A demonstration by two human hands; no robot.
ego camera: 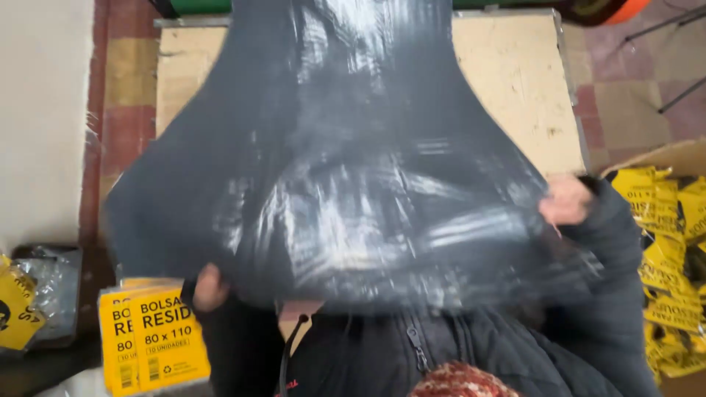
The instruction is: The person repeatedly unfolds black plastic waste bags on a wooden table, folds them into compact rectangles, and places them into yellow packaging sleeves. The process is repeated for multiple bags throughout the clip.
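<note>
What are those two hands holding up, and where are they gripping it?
A big black plastic bag, gripped at its near edge: left hand and right hand at opposite corners.

I hold a big dark plastic bag [331, 169] spread over the wooden table [515, 81], my left hand [211, 288] and right hand [565, 198] gripping its near corners, blurred. A stack of yellow labels [151, 345] lies left; a box of yellow packets [673, 242], probably cardboard, sits right.
</note>
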